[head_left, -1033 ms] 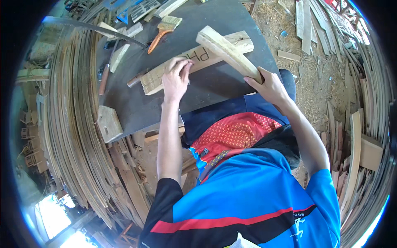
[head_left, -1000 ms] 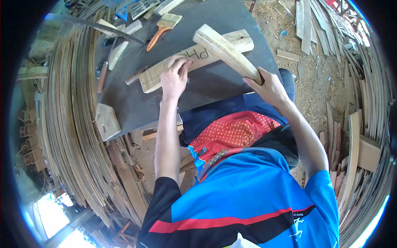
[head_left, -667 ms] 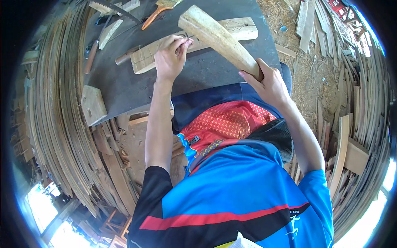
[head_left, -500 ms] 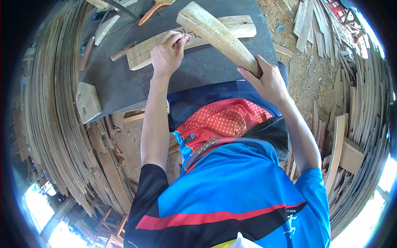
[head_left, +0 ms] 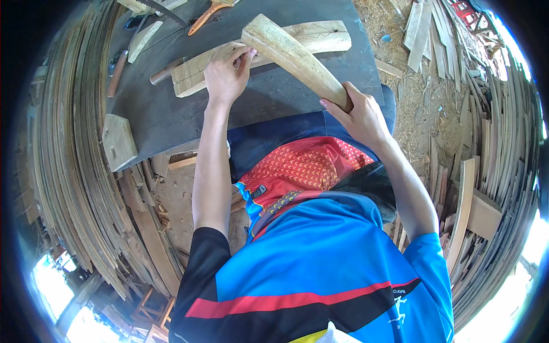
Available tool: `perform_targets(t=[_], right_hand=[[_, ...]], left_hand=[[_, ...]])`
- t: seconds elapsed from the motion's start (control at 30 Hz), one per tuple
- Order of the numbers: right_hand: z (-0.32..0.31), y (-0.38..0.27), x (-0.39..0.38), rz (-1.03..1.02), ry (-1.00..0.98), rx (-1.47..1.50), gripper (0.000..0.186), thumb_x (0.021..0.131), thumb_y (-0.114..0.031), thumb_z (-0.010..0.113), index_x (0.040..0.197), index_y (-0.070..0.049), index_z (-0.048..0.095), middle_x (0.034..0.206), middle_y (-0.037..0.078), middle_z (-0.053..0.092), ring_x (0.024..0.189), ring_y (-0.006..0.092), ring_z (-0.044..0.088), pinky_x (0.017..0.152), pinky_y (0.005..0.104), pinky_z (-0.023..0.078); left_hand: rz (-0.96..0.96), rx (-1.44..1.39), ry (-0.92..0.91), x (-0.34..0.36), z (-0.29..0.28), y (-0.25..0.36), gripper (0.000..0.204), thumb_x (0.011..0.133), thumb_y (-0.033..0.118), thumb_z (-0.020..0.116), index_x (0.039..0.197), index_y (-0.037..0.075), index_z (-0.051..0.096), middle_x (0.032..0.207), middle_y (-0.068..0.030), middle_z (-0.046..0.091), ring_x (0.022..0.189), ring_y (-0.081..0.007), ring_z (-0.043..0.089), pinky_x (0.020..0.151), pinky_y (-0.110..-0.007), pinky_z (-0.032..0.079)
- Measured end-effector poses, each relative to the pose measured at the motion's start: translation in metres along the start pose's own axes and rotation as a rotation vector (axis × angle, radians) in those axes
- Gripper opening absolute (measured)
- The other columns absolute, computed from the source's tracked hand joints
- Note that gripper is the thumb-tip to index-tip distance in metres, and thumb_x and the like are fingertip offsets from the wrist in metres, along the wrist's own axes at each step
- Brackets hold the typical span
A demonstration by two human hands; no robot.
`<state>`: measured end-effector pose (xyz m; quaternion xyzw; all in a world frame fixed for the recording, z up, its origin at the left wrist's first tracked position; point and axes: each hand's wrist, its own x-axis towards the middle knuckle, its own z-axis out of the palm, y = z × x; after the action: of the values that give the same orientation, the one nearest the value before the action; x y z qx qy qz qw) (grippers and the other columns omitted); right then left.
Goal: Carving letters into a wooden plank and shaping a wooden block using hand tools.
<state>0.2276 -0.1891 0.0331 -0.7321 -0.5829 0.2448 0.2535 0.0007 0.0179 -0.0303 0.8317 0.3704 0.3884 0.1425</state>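
My right hand (head_left: 363, 116) is wrapped round the narrow end of a thick wooden mallet (head_left: 294, 62). The mallet's broad end slants up and to the left, over a pale wooden beam (head_left: 323, 38) marked with dark lines. My left hand (head_left: 224, 79) is closed in a pinch at the beam's near side, close to the mallet's broad end. Whatever its fingers hold, if anything, is too small or hidden to make out. The beam lies across a dark tabletop (head_left: 274, 106), its middle partly covered by the hand and mallet.
A round wooden handle (head_left: 164, 72) pokes out behind the beam's left end. At the table's left are a wooden-handled tool (head_left: 118, 75), a pale wood strip (head_left: 145, 42) and a holed block (head_left: 119, 140). A brush (head_left: 209, 14) and saw blade (head_left: 162, 11) lie farther back. Stacked planks (head_left: 80, 154) flank the table.
The mallet's broad end has come slightly down toward my left hand, and my right hand has shifted a little nearer to me. My left hand stays pinched at the beam.
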Motion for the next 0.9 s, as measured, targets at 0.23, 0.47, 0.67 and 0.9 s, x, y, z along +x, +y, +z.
perform_targets(t=[0.23,0.47,0.67,0.9], right_hand=[[0.0,0.0,-0.001,0.022,0.009,0.003,0.051,0.095,-0.046,0.074,0.098,0.003,0.061,0.066,0.022,0.062,0.061,0.0389,0.064,0.06,0.0449,0.048],[-0.003,-0.004,-0.002,0.014,0.016,-0.036,0.051,0.095,-0.046,0.074,0.096,0.002,0.059,0.068,0.023,0.064,0.065,0.0417,0.068,0.062,0.0463,0.052],[0.008,-0.005,-0.007,-0.057,0.078,-0.071,0.05,0.095,-0.045,0.075,0.093,0.001,0.055,0.067,0.024,0.065,0.068,0.0438,0.07,0.06,0.0475,0.055],[-0.001,-0.022,-0.014,-0.016,0.057,0.012,0.046,0.096,-0.039,0.075,0.093,0.002,0.053,0.068,0.026,0.065,0.069,0.0463,0.069,0.06,0.0489,0.053]], left_hand=[[0.005,0.007,0.002,0.0,0.0,0.001,0.008,0.093,0.019,0.074,0.091,0.012,0.077,0.086,0.0002,0.07,0.07,-0.0218,0.064,0.066,-0.035,0.051],[0.012,0.008,0.012,-0.004,0.002,0.002,0.007,0.093,0.019,0.075,0.094,0.013,0.078,0.089,0.0004,0.071,0.074,-0.0236,0.066,0.067,-0.037,0.052],[0.124,-0.04,0.096,-0.002,0.004,-0.003,0.005,0.091,0.017,0.077,0.092,0.012,0.078,0.091,0.0015,0.072,0.076,-0.0247,0.067,0.069,-0.036,0.054],[0.093,-0.029,0.085,-0.004,0.006,-0.005,0.007,0.089,0.018,0.08,0.091,0.012,0.08,0.092,0.0002,0.072,0.082,-0.0229,0.069,0.071,-0.037,0.054]])
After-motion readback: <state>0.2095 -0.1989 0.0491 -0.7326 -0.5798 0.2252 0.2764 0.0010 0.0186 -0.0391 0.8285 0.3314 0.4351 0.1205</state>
